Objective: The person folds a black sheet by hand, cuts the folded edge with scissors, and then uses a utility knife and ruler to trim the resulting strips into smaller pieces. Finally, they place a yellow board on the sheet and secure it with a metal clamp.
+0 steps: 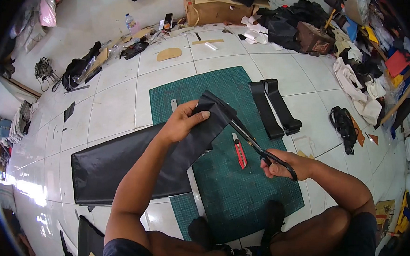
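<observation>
My left hand (pixel 184 119) pinches the raised end of a sheet of black material (pixel 132 163), thumb on top. The rest of that sheet lies folded to the left, partly over a green cutting mat (pixel 252 192). In my right hand (pixel 280 164) is a pair of scissors (pixel 249 138) with black handles. Their blades point up and left and meet the edge of the raised black piece; how far they are parted is hard to see. A red utility knife (pixel 239 152) rests on the mat between my hands. Part of a metal ruler (pixel 194 190) shows beside the sheet.
Black strips (pixel 274 109) lie at the mat's right edge. A bundle of black straps (pixel 343 128) is farther right on the white tiles. Cloth scraps (pixel 357 90) are heaped along the right side. A cardboard box (pixel 217 11) and a water bottle (pixel 129 22) stand by the far wall.
</observation>
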A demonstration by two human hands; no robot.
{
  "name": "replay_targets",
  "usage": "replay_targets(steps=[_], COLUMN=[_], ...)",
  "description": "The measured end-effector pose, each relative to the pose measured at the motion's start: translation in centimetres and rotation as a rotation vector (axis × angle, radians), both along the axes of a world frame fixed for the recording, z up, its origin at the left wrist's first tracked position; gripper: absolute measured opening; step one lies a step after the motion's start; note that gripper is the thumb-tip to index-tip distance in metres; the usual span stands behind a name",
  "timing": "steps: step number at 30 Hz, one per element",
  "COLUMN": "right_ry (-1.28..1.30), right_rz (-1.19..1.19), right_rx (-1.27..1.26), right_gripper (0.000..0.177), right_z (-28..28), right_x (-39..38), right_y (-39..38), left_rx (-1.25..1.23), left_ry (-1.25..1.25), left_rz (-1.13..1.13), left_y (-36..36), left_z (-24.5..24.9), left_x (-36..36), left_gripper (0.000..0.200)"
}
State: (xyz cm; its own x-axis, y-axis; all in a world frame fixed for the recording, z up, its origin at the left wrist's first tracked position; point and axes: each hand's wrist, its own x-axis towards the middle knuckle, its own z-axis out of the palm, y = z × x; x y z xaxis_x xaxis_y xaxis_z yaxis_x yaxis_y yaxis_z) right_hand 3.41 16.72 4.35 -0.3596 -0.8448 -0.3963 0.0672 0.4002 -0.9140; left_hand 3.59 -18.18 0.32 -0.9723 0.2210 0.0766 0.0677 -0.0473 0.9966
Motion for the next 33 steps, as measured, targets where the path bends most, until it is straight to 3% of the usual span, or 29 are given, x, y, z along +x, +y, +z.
replay_targets(steps=[12, 15, 27, 33], right_ry=[-0.027, -0.073, -0.086, -0.103], right_rz=[0.032, 0.023, 0.028, -0.026], right_rx=[-0.078, -0.088, -0.122, -0.159], right_gripper=[0.061, 0.052, 0.056, 0.046], right_z=[0.1, 0.7, 0.2, -0.2], right_x=[0.2, 0.4, 0.6, 0.3], right_y=[-0.9, -1.1, -1.1, -1.0], left_rx=[-0.091, -0.073, -0.031, 0.009], left_ry=[-0.015, -0.034, -0.03, -0.024], left_rz=[-0.028, -0.008, -0.036, -0.042], left_y=[0.4, 0.8, 1.1, 0.8], left_z=[-0.4, -0.1, -0.9, -1.0], left_x=[1.0, 1.4, 1.6, 1.5], left_gripper=[0.026, 0.027, 0.031, 0.029])
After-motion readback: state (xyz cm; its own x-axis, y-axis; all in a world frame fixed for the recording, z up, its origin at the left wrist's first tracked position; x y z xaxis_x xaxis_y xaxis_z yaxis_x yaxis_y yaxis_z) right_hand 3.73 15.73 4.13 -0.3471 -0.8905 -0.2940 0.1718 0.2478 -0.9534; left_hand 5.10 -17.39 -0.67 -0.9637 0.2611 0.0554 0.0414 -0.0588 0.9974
